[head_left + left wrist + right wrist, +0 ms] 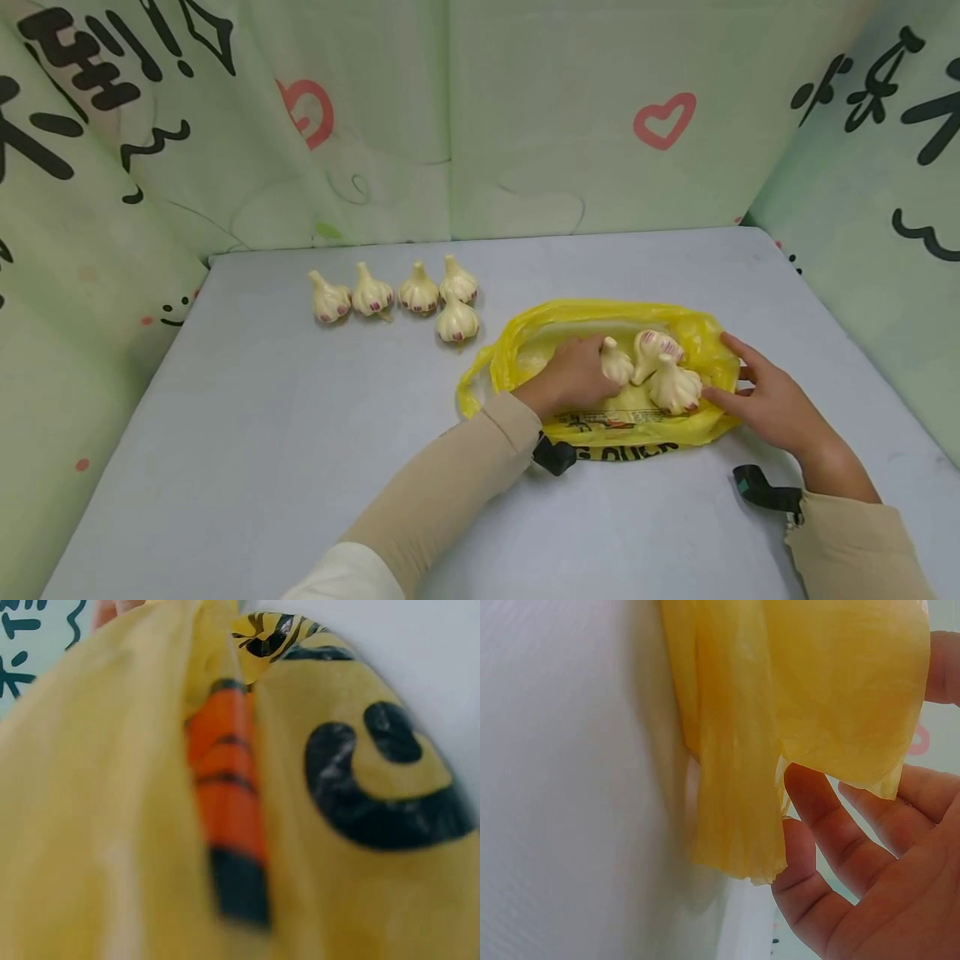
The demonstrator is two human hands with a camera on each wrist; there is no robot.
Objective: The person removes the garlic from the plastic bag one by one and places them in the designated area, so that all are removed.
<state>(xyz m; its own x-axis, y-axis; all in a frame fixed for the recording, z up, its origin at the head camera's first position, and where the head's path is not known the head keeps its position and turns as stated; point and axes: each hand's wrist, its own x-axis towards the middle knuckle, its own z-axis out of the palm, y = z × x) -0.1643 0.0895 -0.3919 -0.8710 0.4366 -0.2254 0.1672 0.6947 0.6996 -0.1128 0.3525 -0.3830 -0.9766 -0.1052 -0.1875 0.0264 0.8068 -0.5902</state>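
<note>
A yellow plastic bag [570,312] lies with its mouth open, several garlic bulbs [675,387] inside it. My left hand [577,375] reaches into the bag and grips one garlic bulb [617,364] at its side; part of the fingers is hidden behind the bulb. At the bag's right end, my right hand [776,400] holds the rim, thumb inside the mouth and fingers around the outside. The right wrist view shows the right hand [877,855] with fingertips partly behind the yellow plastic [840,690]. Printed yellow bag [352,690] fills the left wrist view, the left hand hidden.
Several garlic bulbs [372,292] stand in a row at the back left of the pale table [300,433], one bulb [457,321] in front of the row's right end. A bag handle loop [468,392] sticks out left. Printed green cloth [525,125] walls the back and sides.
</note>
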